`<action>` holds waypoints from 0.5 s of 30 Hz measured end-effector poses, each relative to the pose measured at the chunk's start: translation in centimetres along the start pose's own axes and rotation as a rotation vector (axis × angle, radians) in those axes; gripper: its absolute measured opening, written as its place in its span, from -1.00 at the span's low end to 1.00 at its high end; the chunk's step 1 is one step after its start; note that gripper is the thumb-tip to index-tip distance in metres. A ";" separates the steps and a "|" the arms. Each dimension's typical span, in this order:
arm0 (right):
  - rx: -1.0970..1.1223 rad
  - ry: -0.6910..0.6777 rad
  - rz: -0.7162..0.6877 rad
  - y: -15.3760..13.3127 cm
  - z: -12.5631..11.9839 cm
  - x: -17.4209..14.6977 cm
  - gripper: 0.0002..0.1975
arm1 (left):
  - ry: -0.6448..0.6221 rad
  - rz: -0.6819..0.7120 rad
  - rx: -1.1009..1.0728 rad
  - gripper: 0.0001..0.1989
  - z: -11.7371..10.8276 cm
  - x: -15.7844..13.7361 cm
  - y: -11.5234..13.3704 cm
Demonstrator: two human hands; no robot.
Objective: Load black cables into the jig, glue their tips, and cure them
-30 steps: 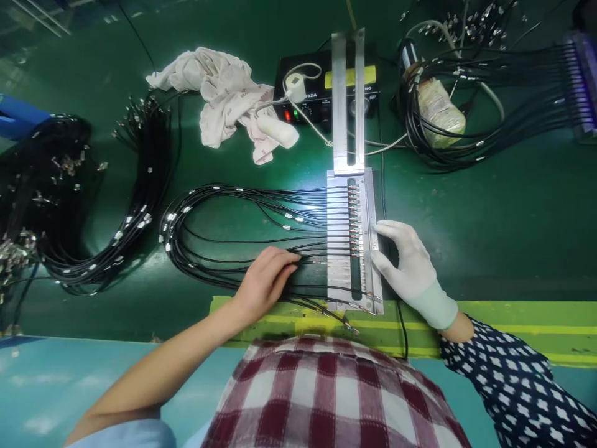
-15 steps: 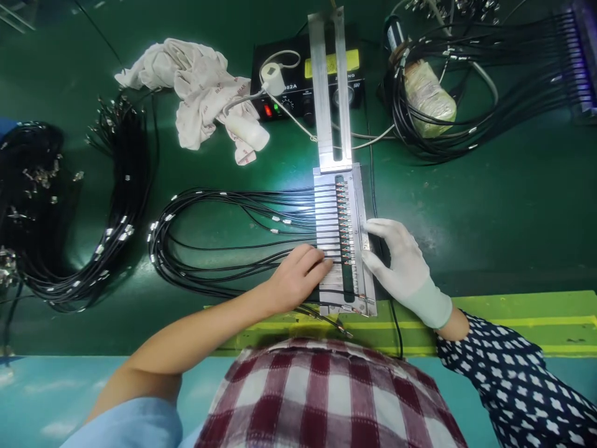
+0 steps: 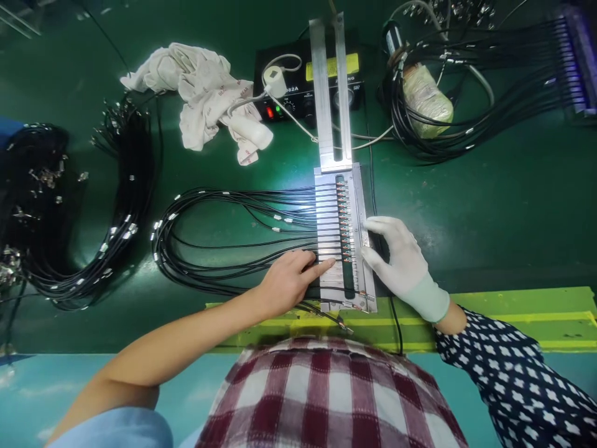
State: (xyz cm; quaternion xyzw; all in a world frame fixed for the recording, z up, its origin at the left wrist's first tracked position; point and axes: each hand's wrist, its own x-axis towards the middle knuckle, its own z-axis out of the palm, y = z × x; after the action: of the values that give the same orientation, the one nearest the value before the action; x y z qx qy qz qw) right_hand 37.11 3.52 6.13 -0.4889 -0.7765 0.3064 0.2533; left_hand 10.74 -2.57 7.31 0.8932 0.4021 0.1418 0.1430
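My bare left hand lies palm down over black cables at the left edge of a slotted metal fixture. One finger stretches onto the plate beside the lowest seated cable; the others bend over the cables, with nothing visibly gripped. My right hand, in a white glove, rests against the fixture's right edge, thumb and fingers apart. Cable ends with small metal tips sit side by side across the fixture's slot. Below them, a few loose cable ends cross or hang past its near end.
Thick cable bundles lie at left. Behind the fixture are a white cloth and a black control box; the raised metal arm stands in front of it. More cables lead to a rack at right.
My left hand has shifted slightly left, and one finger now stretches out over the plate. My right hand stays at the fixture's edge. The view has moved a little.
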 end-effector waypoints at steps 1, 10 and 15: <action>0.005 0.003 -0.005 0.0 0.0 0.0 -0.66 | -0.008 -0.007 -0.033 -0.62 -0.2 0.1 0.3; 0.018 0.022 -0.026 -0.1 -0.1 0.1 -0.66 | -0.116 -0.270 -0.597 -0.84 -0.6 -0.2 3.3; 0.009 0.021 -0.032 -0.1 -0.1 0.0 -0.66 | 0.035 -0.271 -0.639 -0.85 -1.4 -0.1 1.4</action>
State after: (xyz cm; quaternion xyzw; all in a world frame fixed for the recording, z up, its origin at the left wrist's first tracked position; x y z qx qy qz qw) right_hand 37.11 3.52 6.23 -0.4786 -0.7801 0.3005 0.2684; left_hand 11.15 -3.30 9.06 0.7392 0.4548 0.2553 0.4260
